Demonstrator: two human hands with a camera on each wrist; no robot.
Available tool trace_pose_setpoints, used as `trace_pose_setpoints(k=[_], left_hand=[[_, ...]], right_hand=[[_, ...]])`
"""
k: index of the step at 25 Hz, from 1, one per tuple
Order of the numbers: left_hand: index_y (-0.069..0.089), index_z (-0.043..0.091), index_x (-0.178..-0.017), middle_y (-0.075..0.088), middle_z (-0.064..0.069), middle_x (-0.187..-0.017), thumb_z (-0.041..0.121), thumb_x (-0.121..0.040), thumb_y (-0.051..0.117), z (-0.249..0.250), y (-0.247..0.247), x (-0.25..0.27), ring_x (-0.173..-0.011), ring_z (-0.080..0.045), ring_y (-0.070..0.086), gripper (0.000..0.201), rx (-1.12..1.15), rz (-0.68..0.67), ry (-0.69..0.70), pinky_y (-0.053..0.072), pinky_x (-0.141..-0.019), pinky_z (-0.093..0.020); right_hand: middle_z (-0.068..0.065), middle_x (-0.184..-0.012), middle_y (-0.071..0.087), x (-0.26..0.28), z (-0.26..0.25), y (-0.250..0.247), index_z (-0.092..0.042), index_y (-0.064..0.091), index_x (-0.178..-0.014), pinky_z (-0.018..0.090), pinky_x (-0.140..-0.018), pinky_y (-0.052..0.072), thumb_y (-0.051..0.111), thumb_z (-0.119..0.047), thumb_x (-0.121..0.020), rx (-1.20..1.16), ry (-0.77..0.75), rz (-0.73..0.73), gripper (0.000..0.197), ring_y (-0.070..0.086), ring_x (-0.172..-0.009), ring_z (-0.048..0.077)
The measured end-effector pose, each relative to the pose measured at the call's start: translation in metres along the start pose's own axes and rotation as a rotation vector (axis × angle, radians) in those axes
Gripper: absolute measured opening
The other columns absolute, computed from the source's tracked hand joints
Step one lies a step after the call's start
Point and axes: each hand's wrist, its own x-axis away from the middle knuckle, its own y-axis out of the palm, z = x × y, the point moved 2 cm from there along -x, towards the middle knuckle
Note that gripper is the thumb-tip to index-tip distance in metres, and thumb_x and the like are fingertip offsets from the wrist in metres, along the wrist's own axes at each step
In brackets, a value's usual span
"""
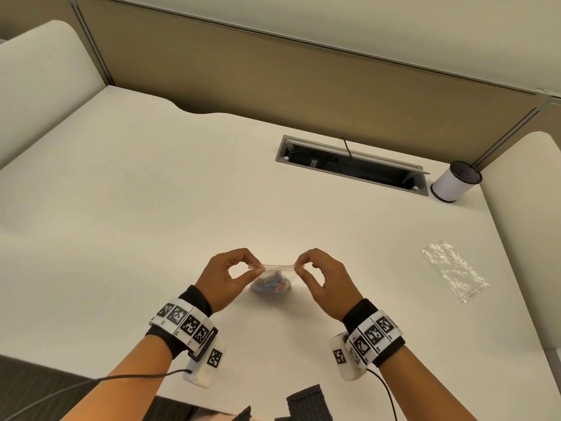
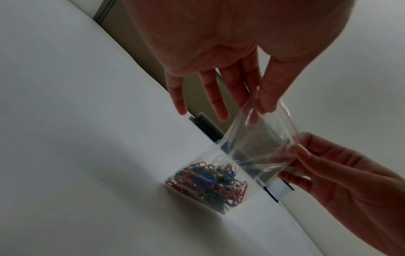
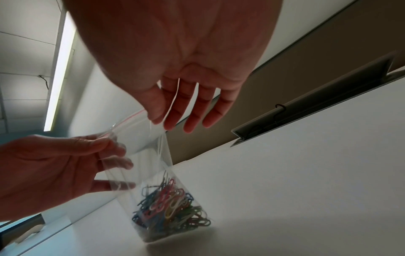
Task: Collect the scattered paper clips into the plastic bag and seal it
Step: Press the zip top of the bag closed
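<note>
Bag: clear, thin, glossy plastic bag (image 1: 273, 276) with a fine red line along its mouth strip; it stands upright, its bottom on the desk, near the front edge.
Contents: paper clips (image 1: 271, 286) of coated wire, looped, in red, blue, green, yellow and white, heaped at the bottom of the bag.
Left grip: my left hand (image 1: 226, 279) pinches the left end of the mouth strip, thumb against forefinger.
Right grip: my right hand (image 1: 323, 281) pinches the right end likewise; the strip is stretched flat between them.
Surface: smooth, matt off-white desk (image 1: 151, 208).
Sundries: crinkled clear wrapper (image 1: 455, 273), lying flat well to the right.
Markings: black-and-white square codes on my wristbands (image 1: 375, 334); no readable words.
</note>
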Motion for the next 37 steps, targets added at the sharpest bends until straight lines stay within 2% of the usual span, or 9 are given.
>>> trace_pose_setpoints(k=[3, 8, 10, 14, 19, 21, 24, 35, 37], left_hand=[[0.069, 0.022, -0.080, 0.074, 0.009, -0.084, 0.032, -0.083, 0.068, 0.003, 0.006, -0.007, -0.089, -0.011, 0.068, 0.010, 0.009, -0.007, 0.020, 0.047, -0.091, -0.028], [0.071, 0.023, -0.078, 0.075, 0.009, -0.082, 0.032, -0.082, 0.070, 0.008, 0.021, -0.024, -0.088, -0.013, 0.068, 0.010, 0.030, -0.012, 0.027, 0.049, -0.093, -0.034], [0.071, 0.024, -0.076, 0.075, 0.009, -0.082, 0.036, -0.080, 0.072, 0.011, 0.027, -0.031, -0.087, -0.013, 0.069, 0.012, 0.054, -0.036, 0.028, 0.051, -0.090, -0.035], [0.074, 0.020, -0.076, 0.076, 0.005, -0.083, 0.023, -0.082, 0.077, 0.019, 0.051, -0.052, -0.086, -0.014, 0.071, 0.007, 0.102, -0.090, 0.017, 0.051, -0.094, -0.038], [0.072, 0.028, -0.089, 0.074, 0.014, -0.089, 0.035, -0.073, 0.082, 0.027, 0.086, -0.081, -0.093, -0.008, 0.068, 0.021, 0.020, -0.164, 0.039, 0.049, -0.089, -0.029], [0.075, 0.028, -0.085, 0.074, 0.013, -0.085, 0.034, -0.074, 0.083, 0.031, 0.104, -0.095, -0.087, -0.007, 0.068, 0.015, 0.017, -0.166, 0.060, 0.050, -0.085, -0.028], [0.075, 0.025, -0.074, 0.074, 0.007, -0.078, 0.028, -0.077, 0.081, 0.040, 0.128, -0.120, -0.079, -0.010, 0.067, 0.007, 0.041, -0.165, 0.088, 0.049, -0.081, -0.027], [0.078, 0.022, -0.083, 0.074, 0.010, -0.082, 0.028, -0.083, 0.076, 0.060, 0.185, -0.169, -0.083, -0.009, 0.067, 0.006, 0.066, -0.247, 0.095, 0.050, -0.082, -0.029], [0.079, 0.020, -0.088, 0.075, 0.010, -0.086, 0.025, -0.087, 0.072, 0.062, 0.190, -0.170, -0.085, -0.008, 0.068, 0.008, 0.105, -0.275, 0.083, 0.050, -0.082, -0.023]], right_hand=[[-0.022, -0.107, 0.062, -0.002, -0.001, 0.002, -0.032, 0.059, -0.108, 0.021, -0.096, 0.038, 0.061, -0.043, -0.089, 0.082, 0.000, -0.055, 0.022, 0.053, -0.107, -0.001], [-0.016, -0.085, 0.068, -0.013, 0.010, -0.005, -0.028, 0.069, -0.085, 0.034, -0.080, 0.048, 0.068, -0.029, -0.086, 0.092, -0.032, 0.089, 0.002, 0.061, -0.083, 0.005], [-0.015, -0.082, 0.067, -0.015, 0.015, -0.013, -0.027, 0.068, -0.083, 0.029, -0.078, 0.047, 0.068, -0.024, -0.086, 0.127, -0.035, 0.106, 0.004, 0.060, -0.080, 0.003], [-0.017, -0.081, 0.063, -0.012, 0.030, -0.034, -0.023, 0.067, -0.083, 0.014, -0.076, 0.041, 0.067, -0.019, -0.087, 0.095, -0.007, 0.138, 0.006, 0.056, -0.077, -0.002], [-0.012, -0.085, 0.066, -0.006, 0.056, -0.064, -0.020, 0.069, -0.088, 0.023, -0.077, 0.048, 0.066, -0.016, -0.089, 0.007, 0.017, 0.142, 0.005, 0.060, -0.083, 0.005], [-0.013, -0.086, 0.066, -0.008, 0.066, -0.075, -0.021, 0.070, -0.088, 0.024, -0.078, 0.048, 0.067, -0.018, -0.089, 0.023, 0.017, 0.156, 0.004, 0.061, -0.084, 0.005], [-0.015, -0.084, 0.066, -0.012, 0.084, -0.095, -0.023, 0.071, -0.087, 0.022, -0.076, 0.047, 0.069, -0.020, -0.088, 0.054, 0.028, 0.210, 0.003, 0.060, -0.083, 0.004], [-0.010, -0.085, 0.068, -0.015, 0.133, -0.141, -0.019, 0.073, -0.086, 0.016, -0.077, 0.046, 0.072, -0.015, -0.085, -0.027, 0.116, 0.325, 0.004, 0.063, -0.084, 0.007], [-0.009, -0.085, 0.069, -0.015, 0.137, -0.145, -0.018, 0.074, -0.087, 0.014, -0.077, 0.045, 0.072, -0.016, -0.085, -0.048, 0.114, 0.333, 0.004, 0.063, -0.084, 0.007]])
